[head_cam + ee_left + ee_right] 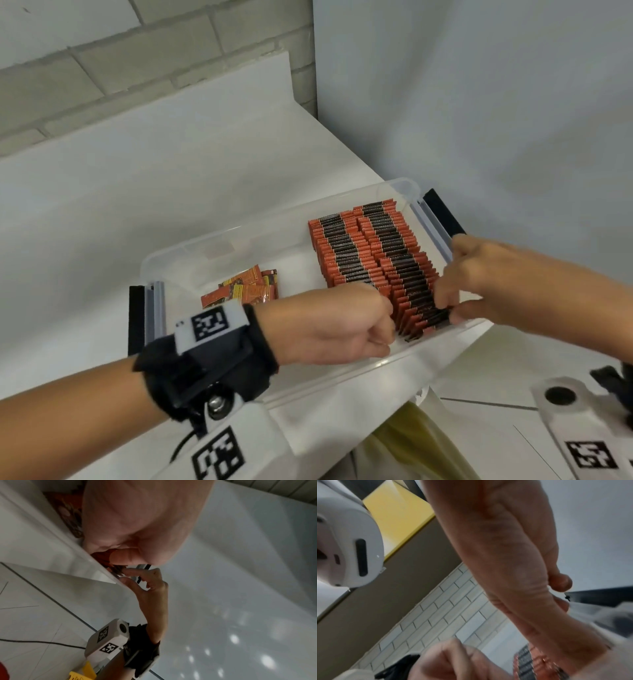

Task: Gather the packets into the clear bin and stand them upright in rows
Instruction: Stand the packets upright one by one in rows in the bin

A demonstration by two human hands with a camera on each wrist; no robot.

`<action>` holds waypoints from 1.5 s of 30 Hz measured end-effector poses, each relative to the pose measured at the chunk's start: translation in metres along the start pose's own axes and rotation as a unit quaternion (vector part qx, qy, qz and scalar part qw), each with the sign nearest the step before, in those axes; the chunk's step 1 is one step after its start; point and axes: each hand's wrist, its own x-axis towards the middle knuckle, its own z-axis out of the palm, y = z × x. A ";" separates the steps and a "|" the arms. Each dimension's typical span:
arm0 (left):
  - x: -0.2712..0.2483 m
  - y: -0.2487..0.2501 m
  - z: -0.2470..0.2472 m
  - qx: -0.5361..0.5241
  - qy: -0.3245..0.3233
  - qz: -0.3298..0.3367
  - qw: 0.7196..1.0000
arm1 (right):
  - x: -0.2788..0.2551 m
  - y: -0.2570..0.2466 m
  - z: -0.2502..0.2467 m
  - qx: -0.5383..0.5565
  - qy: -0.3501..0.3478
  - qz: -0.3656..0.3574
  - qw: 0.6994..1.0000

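Observation:
A clear bin [219,236] sits on the white counter. Two rows of red-and-black packets [363,246] stand upright in its right part. Several loose packets [246,291] lie flat in its left part. My left hand [388,322] is at the near end of the rows, fingers curled against the left side of the last packets. My right hand [448,308] pinches the near-end packets of the right row between thumb and fingers. In the left wrist view, a fingertip of my left hand [120,558] presses the packets [116,568], with my right hand [130,577] just beyond.
Black latch handles stick out at the bin's far right end [442,212] and near left end [136,318]. A white wall panel [479,102] rises close behind the bin. The counter edge runs just in front of it, with a yellowish bag [411,442] below.

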 end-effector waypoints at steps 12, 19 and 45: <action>0.018 -0.001 -0.001 -0.001 0.024 0.003 1.000 | 0.014 0.008 0.005 0.055 -0.025 -0.086 0.994; 0.012 -0.001 0.004 0.008 -0.011 0.016 1.000 | 0.016 0.010 0.008 0.077 -0.012 -0.066 0.995; -0.053 0.033 -0.033 0.477 0.110 0.197 0.850 | 0.038 -0.075 0.020 0.237 -0.118 -0.026 0.964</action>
